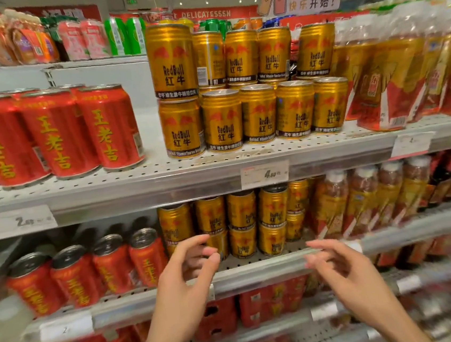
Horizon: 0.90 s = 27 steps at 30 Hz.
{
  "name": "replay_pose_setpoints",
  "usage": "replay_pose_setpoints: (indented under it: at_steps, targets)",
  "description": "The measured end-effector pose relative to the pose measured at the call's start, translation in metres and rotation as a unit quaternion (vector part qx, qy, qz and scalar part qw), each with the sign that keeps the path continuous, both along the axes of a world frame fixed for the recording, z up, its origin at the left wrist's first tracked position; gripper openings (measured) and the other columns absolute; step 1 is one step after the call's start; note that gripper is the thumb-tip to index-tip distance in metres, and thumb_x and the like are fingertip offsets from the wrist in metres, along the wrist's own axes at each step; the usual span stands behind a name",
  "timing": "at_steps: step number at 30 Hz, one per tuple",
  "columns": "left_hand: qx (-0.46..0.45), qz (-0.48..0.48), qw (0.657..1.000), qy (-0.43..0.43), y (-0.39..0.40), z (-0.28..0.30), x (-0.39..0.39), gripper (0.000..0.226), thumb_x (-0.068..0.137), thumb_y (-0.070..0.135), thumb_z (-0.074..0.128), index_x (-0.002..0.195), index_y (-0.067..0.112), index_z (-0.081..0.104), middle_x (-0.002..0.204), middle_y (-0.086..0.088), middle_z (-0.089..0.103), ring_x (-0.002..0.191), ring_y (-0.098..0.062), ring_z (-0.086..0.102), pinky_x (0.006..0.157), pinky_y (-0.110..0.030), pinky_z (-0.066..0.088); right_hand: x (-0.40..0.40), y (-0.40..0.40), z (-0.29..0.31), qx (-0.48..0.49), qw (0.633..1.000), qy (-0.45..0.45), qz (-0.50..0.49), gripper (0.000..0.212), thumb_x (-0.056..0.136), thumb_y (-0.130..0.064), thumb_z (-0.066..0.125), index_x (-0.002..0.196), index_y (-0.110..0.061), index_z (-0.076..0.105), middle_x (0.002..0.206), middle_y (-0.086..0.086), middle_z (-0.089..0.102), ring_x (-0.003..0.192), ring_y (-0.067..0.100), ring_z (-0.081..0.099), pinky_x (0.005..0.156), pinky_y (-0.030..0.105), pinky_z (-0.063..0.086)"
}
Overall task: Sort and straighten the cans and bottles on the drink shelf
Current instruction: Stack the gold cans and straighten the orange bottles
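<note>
the middle shelf (164, 181) carries the stock i am inspecting. its perforated deck holds red cans (56, 135) on my left in a forward-facing row, labels out, apparently fronted so a shopper reads the brand. to their right the gold cans (248, 84) stand two tiers high, presumably stacked to use the headroom. the top tier is uneven: the leftmost upper can (171, 61) sits further forward than its neighbours, one can (208, 58) shows its barcode side instead of the logo, and a gap opens before the last upper can (316, 50). shrink-wrapped bottle packs (392, 78) lean at the far right. price tags (265, 174) hang on the shelf lip below each group.

the lower shelf (257, 269) repeats the layout: red cans (95, 268), then stacked gold cans (241, 225), then bottles (366, 197).

my left hand (185, 275) is raised before that lower gold stack, fingers loosely curled, thumb apart, gripping nothing. my right hand (340, 264) hovers near the shelf edge, fingers relaxed and pointing left, likewise empty. neither touches a can. i judge the turned can and the gap to be the faults outstanding.
</note>
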<state>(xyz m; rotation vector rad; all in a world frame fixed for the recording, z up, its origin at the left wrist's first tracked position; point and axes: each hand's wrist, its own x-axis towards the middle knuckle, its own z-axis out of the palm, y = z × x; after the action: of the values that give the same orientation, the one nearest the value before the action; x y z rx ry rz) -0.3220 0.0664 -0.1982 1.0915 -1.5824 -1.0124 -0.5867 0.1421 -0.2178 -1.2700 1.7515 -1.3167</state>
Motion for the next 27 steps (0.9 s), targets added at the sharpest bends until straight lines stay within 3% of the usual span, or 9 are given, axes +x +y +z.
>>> replay_pose_setpoints:
  at_steps: [8,14,24,27]
  targets:
    - [-0.006,0.009,1.0,0.02,0.013,0.001,-0.063,0.023,0.089,0.032,0.068,0.111,0.034,0.066,0.099,0.008,0.073,0.098,-0.013,0.069,0.094,-0.039,0.054,-0.062,0.004,0.008,0.001,1.0,0.009,0.002,0.016,0.093,-0.032,0.067,0.108,-0.03,0.069,0.087,-0.001,0.076,0.084,0.019,0.071,0.084,0.035,0.057]
    - [-0.035,0.04,0.998,0.04,0.029,0.015,-0.16,0.02,0.091,0.027,0.068,0.111,0.029,0.068,0.097,0.002,0.073,0.093,-0.016,0.069,0.09,-0.039,0.055,-0.153,0.003,0.024,-0.015,0.999,0.03,0.042,0.017,0.093,-0.036,0.066,0.11,-0.035,0.068,0.089,-0.008,0.076,0.082,0.006,0.07,0.08,0.022,0.056]
    - [-0.048,0.045,0.998,0.024,0.047,0.042,-0.265,0.02,0.092,0.021,0.068,0.109,0.032,0.068,0.098,0.006,0.072,0.096,-0.012,0.068,0.089,-0.032,0.056,-0.259,-0.002,0.054,-0.041,0.994,0.057,0.085,0.014,0.092,-0.034,0.068,0.105,-0.038,0.071,0.092,-0.011,0.074,0.09,0.01,0.07,0.083,0.032,0.059]
    - [-0.066,0.039,0.997,0.021,0.043,0.052,-0.278,0.02,0.092,0.022,0.069,0.108,0.034,0.068,0.098,0.006,0.072,0.096,-0.012,0.067,0.09,-0.033,0.055,-0.268,-0.005,0.066,-0.059,0.992,0.078,0.074,0.012,0.092,-0.035,0.068,0.103,-0.04,0.071,0.091,-0.016,0.073,0.09,0.008,0.07,0.08,0.027,0.058]
